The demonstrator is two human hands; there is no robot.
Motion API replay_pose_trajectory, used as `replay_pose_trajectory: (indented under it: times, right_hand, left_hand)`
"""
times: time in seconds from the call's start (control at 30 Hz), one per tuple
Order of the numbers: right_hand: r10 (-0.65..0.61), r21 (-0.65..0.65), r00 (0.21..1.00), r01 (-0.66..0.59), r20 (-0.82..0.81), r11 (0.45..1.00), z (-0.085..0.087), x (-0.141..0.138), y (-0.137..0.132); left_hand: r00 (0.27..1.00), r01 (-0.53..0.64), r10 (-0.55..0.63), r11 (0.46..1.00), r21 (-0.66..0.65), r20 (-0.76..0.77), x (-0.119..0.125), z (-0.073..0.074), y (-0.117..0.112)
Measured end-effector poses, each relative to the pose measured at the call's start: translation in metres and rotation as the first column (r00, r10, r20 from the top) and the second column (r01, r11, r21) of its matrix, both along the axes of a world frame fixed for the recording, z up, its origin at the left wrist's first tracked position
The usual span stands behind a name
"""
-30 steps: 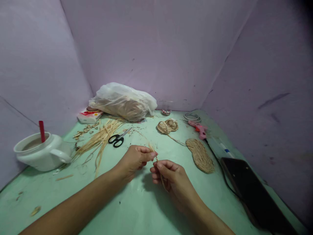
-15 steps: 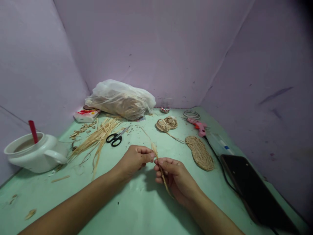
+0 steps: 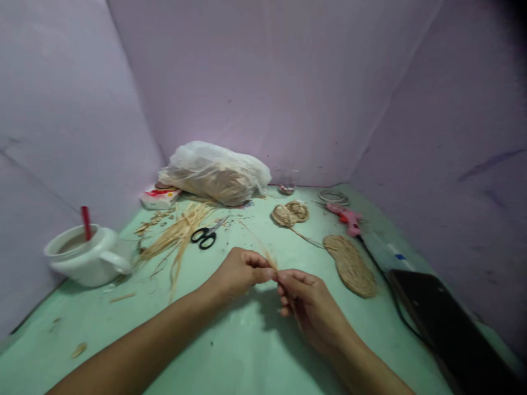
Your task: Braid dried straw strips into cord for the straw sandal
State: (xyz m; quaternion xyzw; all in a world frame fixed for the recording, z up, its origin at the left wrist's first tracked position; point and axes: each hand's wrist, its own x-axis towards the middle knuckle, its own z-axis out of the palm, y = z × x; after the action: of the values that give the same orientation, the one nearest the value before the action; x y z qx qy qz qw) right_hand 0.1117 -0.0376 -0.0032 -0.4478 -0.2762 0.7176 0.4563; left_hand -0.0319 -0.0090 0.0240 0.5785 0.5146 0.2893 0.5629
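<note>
Head view shows left hand (image 3: 244, 272) and right hand (image 3: 308, 303) pinching a thin, straw-coloured fibre strand (image 3: 270, 258) in closed fingers, its far end wispy, left of a tan, sole-shaped coiled-cord piece (image 3: 351, 267).

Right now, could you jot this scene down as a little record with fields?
Left hand: left hand pinching a fibre strand
Right hand: right hand pinching the same strand
Left side: white pot, fibre strips, black-handled scissors
Right side: flat coiled piece, pink glue gun, dark slab
Back: plastic bag
Surface: green tabletop
</note>
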Motion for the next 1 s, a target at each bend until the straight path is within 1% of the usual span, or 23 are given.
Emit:
replay_pose_trajectory:
  times: [0.07,0.1,0.13,0.17,0.2,0.23,0.27,0.3,0.33,0.4,0.43,0.47,0.5,0.53,0.57,0.6,0.63,0.67,0.7,0.73,0.8,0.9,1.0]
  right_hand:
    - [-0.055,-0.007,0.998,0.056,0.024,0.998,0.000,0.003,0.002]
    - [-0.076,-0.006,0.997,0.076,0.024,0.997,0.000,0.004,0.003]
    - [-0.100,-0.006,0.995,0.100,0.025,0.995,-0.001,0.006,0.005]
    - [-0.112,-0.007,0.993,0.112,0.025,0.994,-0.001,0.006,0.006]
    - [-0.123,-0.009,0.992,0.123,0.024,0.992,-0.001,0.007,0.008]
    - [-0.132,-0.013,0.991,0.132,0.027,0.991,-0.001,0.007,0.008]
    - [-0.137,-0.018,0.990,0.138,0.030,0.990,0.000,0.007,0.008]
    - [-0.143,-0.023,0.989,0.144,0.035,0.989,0.000,0.006,0.008]
    - [-0.148,-0.025,0.988,0.149,0.036,0.989,0.000,0.005,0.008]
    - [-0.151,-0.021,0.988,0.152,0.035,0.988,0.000,0.003,0.008]
    - [-0.149,-0.014,0.988,0.149,0.035,0.989,0.000,0.002,0.008]
    - [-0.146,-0.003,0.989,0.146,0.039,0.989,0.000,0.002,0.008]
    - [-0.145,0.008,0.988,0.144,0.051,0.989,0.000,0.002,0.009]
    - [-0.142,0.014,0.988,0.141,0.068,0.990,0.000,0.002,0.009]
    - [-0.140,0.018,0.986,0.138,0.088,0.990,0.001,0.002,0.009]
    - [-0.134,0.018,0.985,0.132,0.108,0.991,0.001,0.001,0.008]
    - [-0.124,0.016,0.984,0.123,0.126,0.992,0.002,0.001,0.008]
    - [-0.113,0.013,0.984,0.112,0.141,0.994,0.003,0.001,0.007]
    - [-0.103,0.015,0.983,0.102,0.152,0.995,0.004,0.000,0.006]
    - [-0.095,0.022,0.983,0.093,0.160,0.995,0.005,-0.001,0.005]
    - [-0.093,0.040,0.981,0.087,0.172,0.995,0.006,-0.003,0.005]
    - [-0.116,0.070,0.978,0.105,0.172,0.992,0.008,-0.003,0.004]
    - [-0.143,0.068,0.982,0.135,0.120,0.988,0.009,-0.002,0.005]
  left_hand:
    - [0.982,0.017,0.006,0.992,0.123,-0.191,-0.011,0.008,0.007]
    - [0.943,0.024,0.049,0.976,0.214,-0.330,-0.020,0.013,0.012]
    - [0.863,0.037,0.128,0.949,0.313,-0.490,-0.031,0.017,0.018]
    - [0.740,0.065,0.217,0.919,0.388,-0.637,-0.043,0.021,0.025]
    - [0.590,0.071,0.299,0.906,0.417,-0.750,-0.056,0.024,0.032]
    - [0.432,0.047,0.351,0.911,0.410,-0.831,-0.068,0.025,0.040]
    - [0.310,0.036,0.354,0.923,0.383,-0.883,-0.080,0.025,0.046]
    - [0.237,0.040,0.329,0.937,0.348,-0.914,-0.089,0.023,0.052]
    - [0.224,0.044,0.310,0.944,0.328,-0.924,-0.095,0.020,0.057]
    - [0.234,0.061,0.277,0.952,0.298,-0.932,-0.099,0.015,0.063]
    - [0.255,0.073,0.291,0.945,0.319,-0.922,-0.097,0.014,0.062]
    - [0.291,0.093,0.333,0.923,0.373,-0.897,-0.092,0.014,0.060]
    - [0.353,0.121,0.400,0.877,0.465,-0.846,-0.087,0.015,0.056]
    - [0.450,0.157,0.464,0.800,0.579,-0.763,-0.080,0.018,0.051]
    - [0.568,0.188,0.499,0.696,0.693,-0.655,-0.072,0.021,0.045]
    - [0.682,0.215,0.479,0.590,0.778,-0.552,-0.065,0.023,0.039]
    - [0.769,0.248,0.414,0.508,0.825,-0.486,-0.058,0.026,0.033]
    - [0.820,0.292,0.334,0.455,0.841,-0.465,-0.052,0.027,0.028]
    - [0.842,0.339,0.260,0.429,0.837,-0.473,-0.047,0.027,0.024]
    - [0.842,0.384,0.202,0.428,0.818,-0.500,-0.043,0.026,0.021]
    - [0.816,0.442,0.141,0.473,0.762,-0.561,-0.039,0.023,0.019]
    - [0.777,0.476,0.091,0.562,0.677,-0.622,-0.038,0.022,0.018]
    - [0.770,0.481,0.045,0.614,0.626,-0.636,-0.037,0.025,0.018]
